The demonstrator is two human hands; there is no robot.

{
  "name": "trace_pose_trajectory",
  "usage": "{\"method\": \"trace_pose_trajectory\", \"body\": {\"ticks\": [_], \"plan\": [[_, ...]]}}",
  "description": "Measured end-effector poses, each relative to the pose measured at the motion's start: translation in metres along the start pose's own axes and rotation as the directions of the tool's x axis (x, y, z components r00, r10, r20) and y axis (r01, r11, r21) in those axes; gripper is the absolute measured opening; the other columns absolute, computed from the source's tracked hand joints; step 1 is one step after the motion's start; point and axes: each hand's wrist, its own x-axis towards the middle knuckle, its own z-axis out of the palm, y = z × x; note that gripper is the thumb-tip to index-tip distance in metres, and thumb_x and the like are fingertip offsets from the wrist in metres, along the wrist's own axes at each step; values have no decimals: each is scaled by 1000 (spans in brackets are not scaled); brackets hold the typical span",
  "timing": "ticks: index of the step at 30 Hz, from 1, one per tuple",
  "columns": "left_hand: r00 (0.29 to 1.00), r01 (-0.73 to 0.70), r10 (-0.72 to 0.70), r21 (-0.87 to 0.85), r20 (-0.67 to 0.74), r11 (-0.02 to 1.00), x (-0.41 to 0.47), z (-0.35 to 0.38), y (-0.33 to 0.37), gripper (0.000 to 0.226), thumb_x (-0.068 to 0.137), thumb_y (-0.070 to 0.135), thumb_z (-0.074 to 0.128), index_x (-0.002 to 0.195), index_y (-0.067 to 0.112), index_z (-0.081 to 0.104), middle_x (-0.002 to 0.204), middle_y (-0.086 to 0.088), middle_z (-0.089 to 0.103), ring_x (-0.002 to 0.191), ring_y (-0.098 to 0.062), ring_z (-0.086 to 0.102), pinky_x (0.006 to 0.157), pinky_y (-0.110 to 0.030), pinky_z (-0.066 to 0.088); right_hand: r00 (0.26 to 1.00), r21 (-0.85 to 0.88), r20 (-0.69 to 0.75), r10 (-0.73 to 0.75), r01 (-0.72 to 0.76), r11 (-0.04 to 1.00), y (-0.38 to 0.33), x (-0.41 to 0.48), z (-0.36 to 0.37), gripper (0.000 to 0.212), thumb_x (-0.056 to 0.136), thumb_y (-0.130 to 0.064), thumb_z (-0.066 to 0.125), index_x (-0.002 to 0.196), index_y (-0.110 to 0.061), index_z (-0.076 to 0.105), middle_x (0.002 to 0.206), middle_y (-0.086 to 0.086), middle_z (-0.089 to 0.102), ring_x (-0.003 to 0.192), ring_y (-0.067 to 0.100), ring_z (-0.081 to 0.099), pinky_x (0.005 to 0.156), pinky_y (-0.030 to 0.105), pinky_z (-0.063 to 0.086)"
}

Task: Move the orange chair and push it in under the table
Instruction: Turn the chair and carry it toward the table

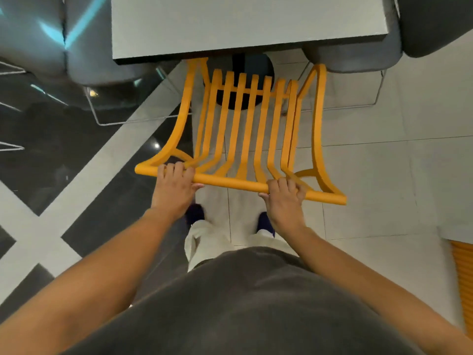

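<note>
The orange chair (245, 129) has a slatted back and seat and stands right in front of me, seen from above. Its front part reaches under the near edge of the grey table (243, 24). My left hand (175, 185) grips the top rail of the chair's back near its left end. My right hand (284, 198) grips the same rail further right. The table's dark round base (253, 70) shows through the slats.
A grey padded seat (84, 55) with a wire frame sits left of the table, another (358, 55) at the right. An orange ribbed object (463, 275) lies at the right edge. Pale tiles under my feet, dark glossy floor to the left.
</note>
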Motion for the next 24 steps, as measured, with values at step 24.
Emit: {"method": "trace_pose_trajectory", "body": {"ticks": [24], "plan": [[990, 130, -116, -208, 79, 969, -112, 6, 97, 53, 94, 54, 29, 107, 15, 62, 91, -12, 57, 82, -30, 50, 78, -45, 40, 973, -77, 18, -229, 229, 970, 83, -76, -2, 29, 90, -39, 55, 107, -16, 59, 96, 7, 60, 91, 28, 52, 87, 47, 40]]}}
